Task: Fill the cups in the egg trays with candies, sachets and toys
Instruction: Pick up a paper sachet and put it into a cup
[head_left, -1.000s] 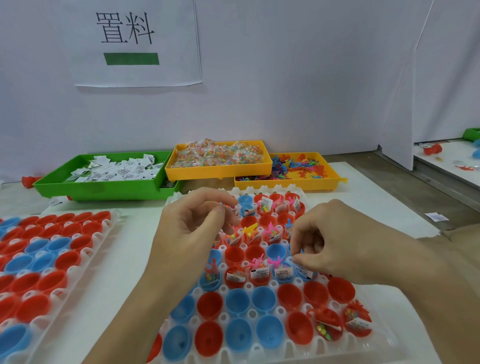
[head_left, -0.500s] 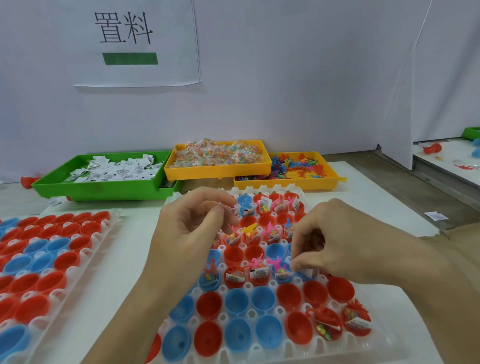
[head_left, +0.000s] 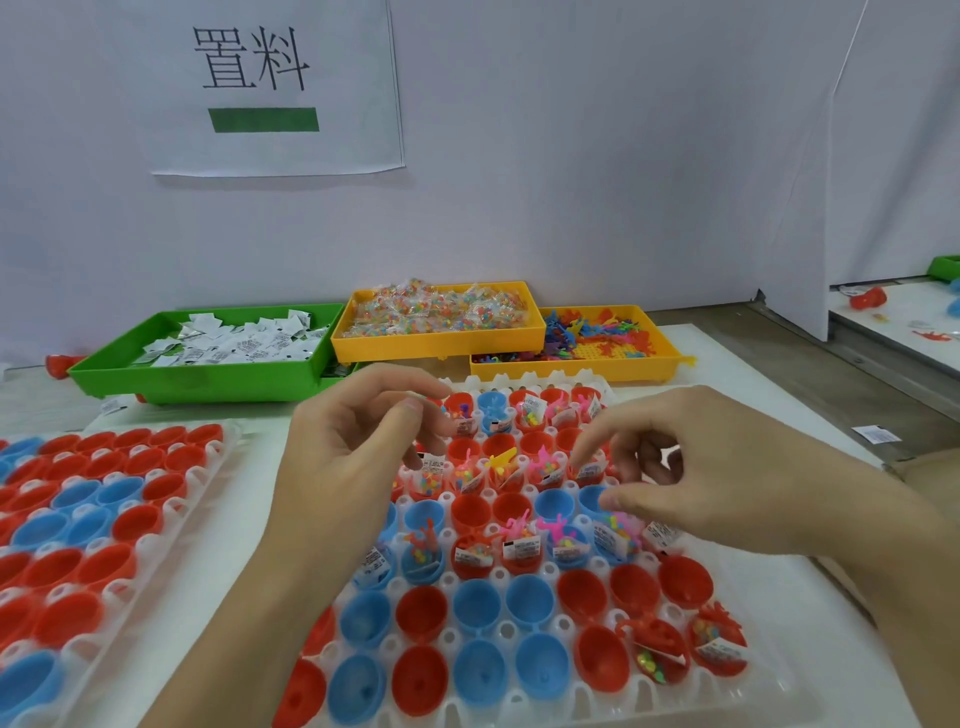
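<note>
1. Tray: white egg tray on the table, nearest the camera, set with red and blue cups. The front two rows are mostly bare; two red cups at the front right corner hold candies, a sachet and a red toy.
2. Filled row: mid-tray cups hold sachets, candies and pink or red toys. The rows beyond it are filled in part.
3. Left hand: hovers over the tray's left side, fingers loosely curled, thumb and forefinger close together. Whether anything is pinched cannot be told.
4. Right hand: hovers over the tray's right side, fingers spread and apart, thumb extended above a blue cup. It holds nothing visible.
5. Second tray: to the left, well apart, all its cups bare.
6. Green bin: behind the trays, holds white sachets.
7. Yellow bin: just beside the green one, holds wrapped candies.
8. Second yellow bin: to the right, touching it, holds coloured toys.
9. Sign: on the back wall.
</note>
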